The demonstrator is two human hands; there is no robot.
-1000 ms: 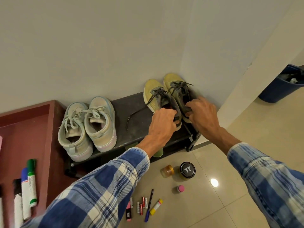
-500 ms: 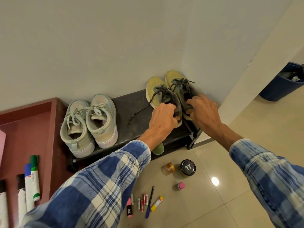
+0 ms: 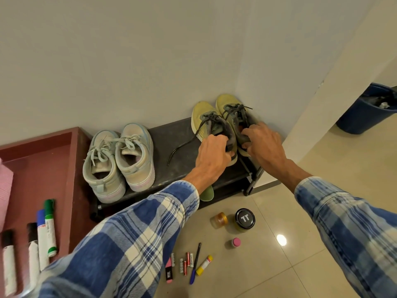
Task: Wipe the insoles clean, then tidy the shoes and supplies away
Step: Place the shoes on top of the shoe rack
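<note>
I see both hands on the pair of yellow shoes at the right end of the black shoe rack (image 3: 171,147), in the corner where 2 walls meet. My left hand (image 3: 211,153) has its fingers curled over the heel collar of the left yellow shoe (image 3: 203,119), with the fingertips tucked into the opening. My right hand (image 3: 263,145) grips the heel of the right yellow shoe (image 3: 228,104) the same way. Both shoes sit on the rack's top shelf, side by side and touching, toes toward the wall. A dark lace (image 3: 182,147) trails from the left one across the shelf.

At the left end of the same shelf stand 2 pale sneakers (image 3: 120,162), pressed together, well apart from the yellow pair. Under the top shelf, just past my left sleeve, a green rounded shape (image 3: 207,193) shows; I cannot tell what it is.

On the tiled floor (image 3: 268,265) in front of the rack are an amber jar (image 3: 219,220) touching a black-lidded jar (image 3: 245,218), a small pink-capped bottle (image 3: 235,242), several batteries (image 3: 187,262), a blue pen (image 3: 195,263), a glue stick (image 3: 204,264) and a pink highlighter (image 3: 169,269). To the left, a red-brown tray (image 3: 53,168) holds markers (image 3: 47,227). A blue bin (image 3: 369,108) stands at far right.
</note>
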